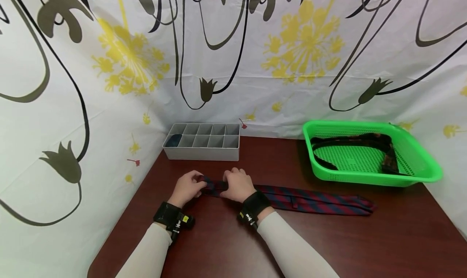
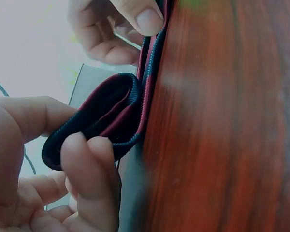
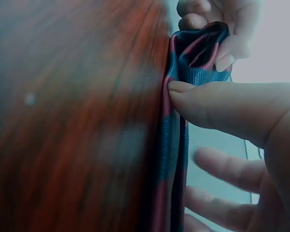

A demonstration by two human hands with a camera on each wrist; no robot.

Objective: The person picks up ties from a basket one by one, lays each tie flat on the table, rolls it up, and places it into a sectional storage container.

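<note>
Rolling has only just got going here, I'd say. The striped tie (image 1: 292, 199) lies flat across the dark wood bench (image 1: 328, 245), and only its left end is turned over into a small loose roll; the long rest of it runs off to the right, unrolled. The grey divider box (image 1: 202, 142) at the far left seems to hold one dark roll in its near-left cell, the other cells look bare, and the green basket (image 1: 368, 152) at the far right has more dark ties in it, so plenty looks left to do.

The left hand (image 1: 187, 188) pinches the rolled end, thumb on one side and fingers (image 2: 89, 164) curled on the other. The right hand (image 1: 238, 184) sits just right of it, thumb (image 3: 208, 104) pressing the tie against the bench beside the roll.
</note>
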